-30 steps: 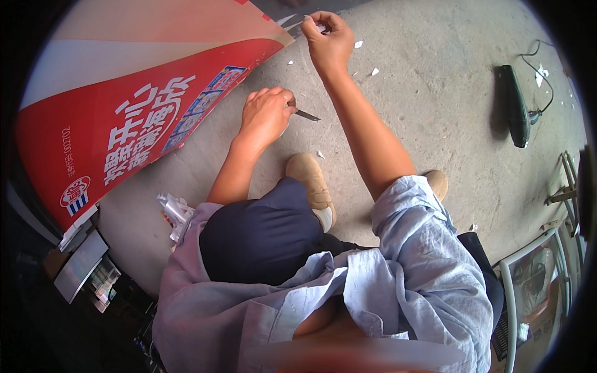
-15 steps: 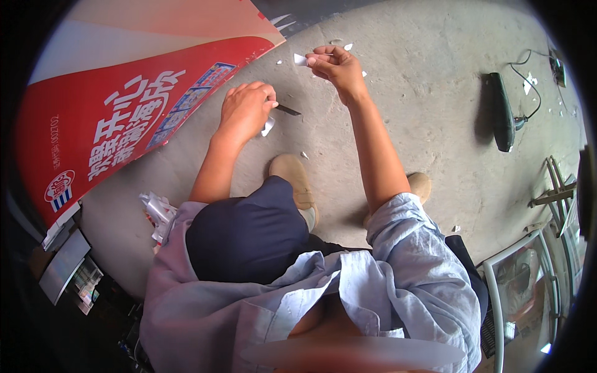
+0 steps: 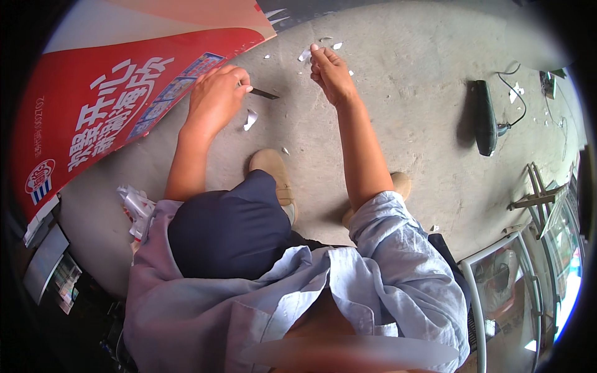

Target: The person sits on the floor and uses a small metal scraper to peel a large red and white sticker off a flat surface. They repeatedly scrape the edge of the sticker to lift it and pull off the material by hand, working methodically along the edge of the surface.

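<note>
My left hand is closed round a thin dark knife blade, which sticks out to the right past the thumb. It is beside the lower edge of a large red printed panel. A curled white scrap lies on the floor just below the blade. Farther right, my right hand is raised over the floor, thumb pressed against curled fingers. A small white scrap shows right beside these fingers, seemingly apart from them. Whether anything stays in the pinch is hidden.
White bits are scattered on the concrete floor. A dark elongated tool with a cord lies at the right. Glass-fronted frames stand at the lower right, and a crumpled plastic bag is at the left. My shoes are below my hands.
My left hand has moved left with the blade, toward the panel. The white scrap my right hand pinched no longer shows between its fingers, and the right fingers have curled in. The whole view has shifted slightly.
</note>
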Available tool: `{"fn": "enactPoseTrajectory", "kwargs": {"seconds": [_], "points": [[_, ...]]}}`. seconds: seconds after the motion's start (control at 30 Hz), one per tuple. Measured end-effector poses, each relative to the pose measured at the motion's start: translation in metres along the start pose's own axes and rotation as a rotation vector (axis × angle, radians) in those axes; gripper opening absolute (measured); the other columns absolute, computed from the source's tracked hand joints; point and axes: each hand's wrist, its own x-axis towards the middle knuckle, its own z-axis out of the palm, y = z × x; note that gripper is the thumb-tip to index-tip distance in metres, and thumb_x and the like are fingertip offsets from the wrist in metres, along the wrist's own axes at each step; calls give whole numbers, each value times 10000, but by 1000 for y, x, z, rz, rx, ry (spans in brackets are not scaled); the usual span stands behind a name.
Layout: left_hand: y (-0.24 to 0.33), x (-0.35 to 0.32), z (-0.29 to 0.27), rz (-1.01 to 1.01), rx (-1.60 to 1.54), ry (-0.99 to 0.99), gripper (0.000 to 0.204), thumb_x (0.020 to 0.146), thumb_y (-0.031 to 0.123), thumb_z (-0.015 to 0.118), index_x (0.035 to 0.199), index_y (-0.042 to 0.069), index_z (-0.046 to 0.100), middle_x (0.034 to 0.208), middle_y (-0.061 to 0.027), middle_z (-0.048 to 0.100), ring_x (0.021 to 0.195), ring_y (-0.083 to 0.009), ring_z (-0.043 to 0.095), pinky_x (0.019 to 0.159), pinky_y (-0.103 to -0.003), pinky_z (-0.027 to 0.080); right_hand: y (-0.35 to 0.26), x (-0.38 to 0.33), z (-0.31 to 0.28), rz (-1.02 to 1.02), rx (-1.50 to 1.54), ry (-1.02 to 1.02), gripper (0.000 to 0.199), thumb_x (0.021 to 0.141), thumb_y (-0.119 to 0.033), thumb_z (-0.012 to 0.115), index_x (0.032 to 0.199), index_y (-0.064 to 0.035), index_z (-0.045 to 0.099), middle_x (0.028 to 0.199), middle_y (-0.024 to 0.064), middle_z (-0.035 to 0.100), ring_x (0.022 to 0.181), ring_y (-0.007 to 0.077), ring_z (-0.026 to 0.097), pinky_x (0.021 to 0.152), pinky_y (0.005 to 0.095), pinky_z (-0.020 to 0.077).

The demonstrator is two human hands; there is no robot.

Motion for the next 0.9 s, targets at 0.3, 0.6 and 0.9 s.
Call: {"fn": "enactPoseTrajectory", "kwargs": {"seconds": [0.3,0.6,0.9], "points": [[-3,1,2,26,-16,28,121,889,175,678,939,76,629,1019,-111,666,1027,-354,614,890,-449,465,6,3,-6,-192,19,-136,240,908,-182,741,1035,-73,568,983,56,640,900,148,613,855,286,507],[-3,8,9,-7,-195,227,132,901,200,681,948,80,655,948,-96,670,896,-304,648,825,-414,485,-46,-19,11,-320,-1229,101,429,856,-402,738,1235,-210,672,1245,56,677,1128,271,617,1102,689,213],[22,37,9,-4,-306,537,103,893,204,705,918,106,683,863,-39,656,729,-245,659,654,-364,493,-30,-2,16,-684,-885,136,222,794,-401,789,913,-213,792,927,10,729,979,266,610,954,498,383]]}}
